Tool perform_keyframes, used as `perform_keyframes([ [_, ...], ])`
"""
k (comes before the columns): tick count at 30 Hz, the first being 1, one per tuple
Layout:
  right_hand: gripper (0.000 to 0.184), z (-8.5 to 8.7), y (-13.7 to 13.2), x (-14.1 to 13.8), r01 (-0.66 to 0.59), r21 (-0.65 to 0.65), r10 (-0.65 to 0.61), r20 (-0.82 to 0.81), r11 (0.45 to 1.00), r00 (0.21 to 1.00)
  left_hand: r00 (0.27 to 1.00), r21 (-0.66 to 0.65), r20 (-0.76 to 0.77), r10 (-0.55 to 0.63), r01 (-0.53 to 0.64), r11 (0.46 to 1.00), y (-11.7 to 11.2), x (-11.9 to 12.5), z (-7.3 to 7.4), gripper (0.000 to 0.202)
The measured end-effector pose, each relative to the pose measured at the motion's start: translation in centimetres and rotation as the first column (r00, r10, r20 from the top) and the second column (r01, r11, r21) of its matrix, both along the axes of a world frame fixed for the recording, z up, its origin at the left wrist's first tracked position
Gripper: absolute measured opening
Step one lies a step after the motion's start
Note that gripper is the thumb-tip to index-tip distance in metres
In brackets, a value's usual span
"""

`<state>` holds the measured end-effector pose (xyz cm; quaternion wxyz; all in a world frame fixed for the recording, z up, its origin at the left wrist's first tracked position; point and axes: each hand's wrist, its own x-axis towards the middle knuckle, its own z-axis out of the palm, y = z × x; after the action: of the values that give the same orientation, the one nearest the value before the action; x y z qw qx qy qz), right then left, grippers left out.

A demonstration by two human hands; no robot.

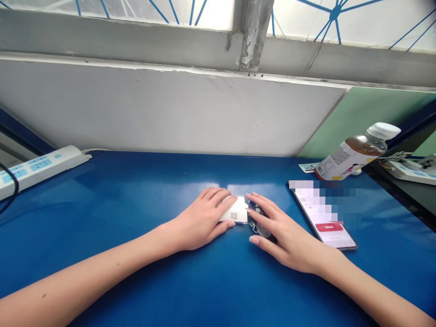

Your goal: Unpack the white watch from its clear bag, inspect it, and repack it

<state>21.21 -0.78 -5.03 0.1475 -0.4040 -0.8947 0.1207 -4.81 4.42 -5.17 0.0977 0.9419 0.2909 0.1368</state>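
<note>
The packet [234, 215] lies on the blue surface [143, 281], well to the left of the phone. Its white part bears a small square code. The left hand [200, 221] lies palm down over the packet's left end, the side away from the phone, its thumb along the near edge; whether it grips or only presses cannot be told. The right hand [284, 231] is just left of the phone, held wide, its thumb well apart from its fingers and nothing visibly grasped. Under and between those fingers, dark and clear contents show, with what looks like a bead chain; whether they belong to the packet is hard to tell.

The phone [332, 235] lies face up, a red button on its screen, part of which is blurred out. Just beyond its far end are the bottle [344, 156], white-capped with amber liquid, and a small card [306, 168]. A power strip [42, 165] is far left of the phone; another strip [412, 172] is to its right and farther back.
</note>
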Motion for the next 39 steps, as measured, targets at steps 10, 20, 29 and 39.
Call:
perform_keyframes([
  [10,0.045,0.0,1.0,1.2,0.116,0.142,-0.117,0.002,0.983,0.993,0.991,-0.077,-0.133,-0.033,0.023,0.997,0.0,-0.1,0.1,0.066],
  [20,0.023,0.3,1.3,1.4,0.154,0.095,-0.136,-0.170,0.984,0.976,0.994,-0.068,-0.104,-0.020,0.013,0.998,0.2,-0.3,-0.4,0.062],
  [29,0.045,0.1,0.3,0.5,0.025,-0.018,-0.027,-0.128,1.000,0.991,0.991,-0.061,-0.133,-0.014,0.006,0.998,0.1,-0.2,-0.2,0.062],
  [39,0.043,-0.3,0.6,0.0,0.029,0.014,-0.028,-0.071,0.999,0.997,0.988,-0.052,-0.152,-0.010,0.002,0.999,0.1,0.0,-0.2,0.062],
])
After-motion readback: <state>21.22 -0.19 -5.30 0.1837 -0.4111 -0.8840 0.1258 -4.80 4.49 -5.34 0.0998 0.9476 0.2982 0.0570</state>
